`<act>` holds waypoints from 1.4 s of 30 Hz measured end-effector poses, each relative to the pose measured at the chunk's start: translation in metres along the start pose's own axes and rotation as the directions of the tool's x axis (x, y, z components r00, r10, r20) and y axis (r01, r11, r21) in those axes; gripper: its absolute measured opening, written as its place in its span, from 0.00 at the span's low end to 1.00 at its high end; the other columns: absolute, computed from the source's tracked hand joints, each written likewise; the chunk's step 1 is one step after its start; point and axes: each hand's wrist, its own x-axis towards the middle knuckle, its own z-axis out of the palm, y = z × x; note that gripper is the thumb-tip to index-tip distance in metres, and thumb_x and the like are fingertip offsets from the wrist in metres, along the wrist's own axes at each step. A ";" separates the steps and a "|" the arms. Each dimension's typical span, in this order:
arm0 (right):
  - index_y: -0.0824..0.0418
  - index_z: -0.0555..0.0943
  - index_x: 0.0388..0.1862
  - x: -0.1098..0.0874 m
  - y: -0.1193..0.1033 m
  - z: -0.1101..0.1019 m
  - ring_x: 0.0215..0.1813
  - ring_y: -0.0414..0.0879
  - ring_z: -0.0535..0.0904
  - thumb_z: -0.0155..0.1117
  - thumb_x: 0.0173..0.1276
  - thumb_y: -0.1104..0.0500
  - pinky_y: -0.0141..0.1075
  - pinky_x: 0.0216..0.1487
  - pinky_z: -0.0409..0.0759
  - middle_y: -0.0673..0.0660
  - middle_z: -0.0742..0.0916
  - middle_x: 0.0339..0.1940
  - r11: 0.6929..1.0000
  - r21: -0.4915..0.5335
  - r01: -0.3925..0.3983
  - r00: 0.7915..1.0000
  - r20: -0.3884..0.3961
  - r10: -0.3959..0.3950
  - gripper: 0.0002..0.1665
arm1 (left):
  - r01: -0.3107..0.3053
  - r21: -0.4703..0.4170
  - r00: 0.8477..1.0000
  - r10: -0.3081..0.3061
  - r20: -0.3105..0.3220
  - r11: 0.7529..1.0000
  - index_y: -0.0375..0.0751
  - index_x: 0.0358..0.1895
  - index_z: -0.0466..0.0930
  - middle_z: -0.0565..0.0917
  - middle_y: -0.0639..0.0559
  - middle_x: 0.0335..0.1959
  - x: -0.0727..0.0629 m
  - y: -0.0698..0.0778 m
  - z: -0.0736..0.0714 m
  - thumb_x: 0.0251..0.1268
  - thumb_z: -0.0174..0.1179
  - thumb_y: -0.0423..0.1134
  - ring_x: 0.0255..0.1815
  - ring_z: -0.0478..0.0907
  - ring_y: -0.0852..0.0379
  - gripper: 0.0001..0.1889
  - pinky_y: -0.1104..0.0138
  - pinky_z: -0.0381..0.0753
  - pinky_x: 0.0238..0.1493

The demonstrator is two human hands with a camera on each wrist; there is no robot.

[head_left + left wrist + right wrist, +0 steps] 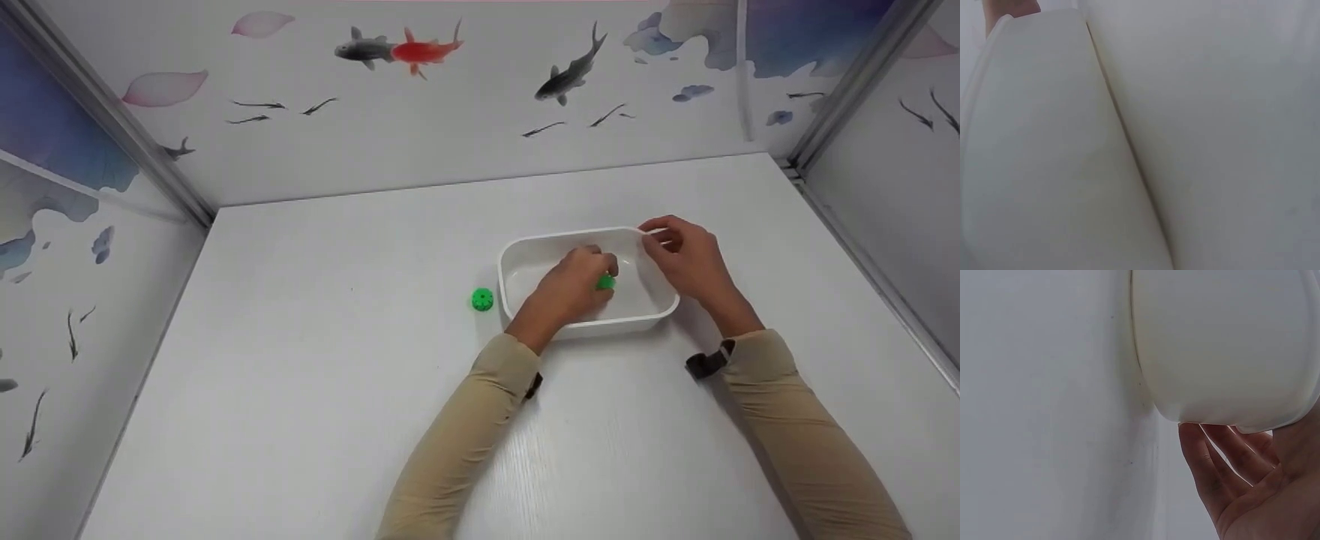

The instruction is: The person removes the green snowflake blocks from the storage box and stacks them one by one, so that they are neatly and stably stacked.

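A white rectangular tub (637,324) with rounded corners sits on the table. Inside it, my left hand (574,285) pinches a small green piece (606,282), mostly covered by the fingers. Another green piece (482,299), round with dark notches, lies on the table just left of the tub. At the tub's right end, my right hand (690,259) holds the rim. The right wrist view shows the fingers of that hand (1258,489) against the outside of the end wall (1224,354). Only a bit of the left hand (1012,7) shows over the rim in the left wrist view.
The white table (300,360) reaches back to a wall panel (465,135) printed with fish. Side panels with metal posts (862,90) stand left and right. A black wrist strap (706,365) sits by the right cuff.
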 end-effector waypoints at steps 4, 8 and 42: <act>0.57 0.83 0.67 0.000 0.000 0.000 0.58 0.61 0.89 0.61 0.84 0.50 0.55 0.62 0.86 0.66 0.90 0.61 1.000 0.005 0.000 1.000 0.007 0.000 0.20 | -0.006 -0.025 1.000 0.006 -0.007 1.000 0.47 0.63 0.87 0.86 0.51 0.59 -0.004 0.002 -0.003 0.77 0.69 0.40 0.59 0.82 0.57 0.16 0.68 0.82 0.68; 0.57 0.83 0.68 -0.001 0.000 0.000 0.58 0.61 0.89 0.61 0.85 0.50 0.51 0.61 0.86 0.67 0.90 0.61 1.000 0.003 0.000 1.000 0.009 0.000 0.21 | -0.011 -0.053 1.000 0.010 -0.015 0.999 0.48 0.64 0.86 0.86 0.52 0.60 -0.008 0.003 -0.008 0.76 0.69 0.40 0.60 0.82 0.58 0.17 0.71 0.81 0.69; 0.57 0.83 0.68 -0.002 -0.002 0.000 0.60 0.60 0.88 0.61 0.84 0.50 0.51 0.63 0.84 0.66 0.90 0.61 1.000 0.020 -0.012 1.000 -0.001 0.012 0.20 | -0.223 -0.124 0.953 0.189 -0.236 0.967 0.44 0.61 0.86 0.88 0.50 0.59 -0.070 -0.019 -0.043 0.75 0.71 0.37 0.65 0.83 0.55 0.15 0.73 0.80 0.70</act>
